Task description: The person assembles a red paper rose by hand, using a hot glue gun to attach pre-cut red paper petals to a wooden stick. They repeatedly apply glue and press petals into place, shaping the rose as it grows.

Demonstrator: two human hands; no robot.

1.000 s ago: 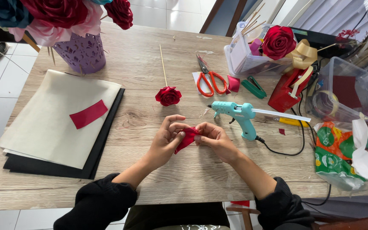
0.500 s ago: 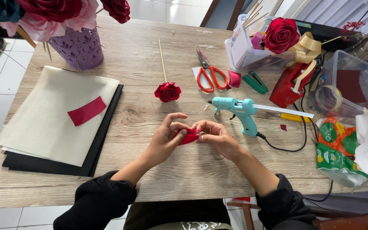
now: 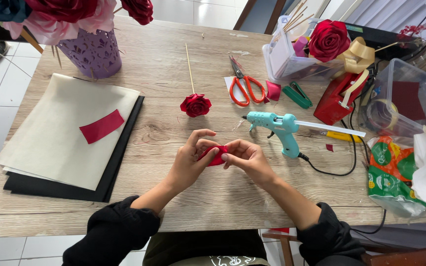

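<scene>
My left hand and right hand keep pinching the red felt piece above the wooden table, unchanged (camera merely shifted); shaping continues. The glue gun lies untouched nearby.

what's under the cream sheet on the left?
Under the cream sheet lies a black sheet, showing only along the right and bottom edges. A red felt strip lies on top. The black stack's count is hidden.
</scene>
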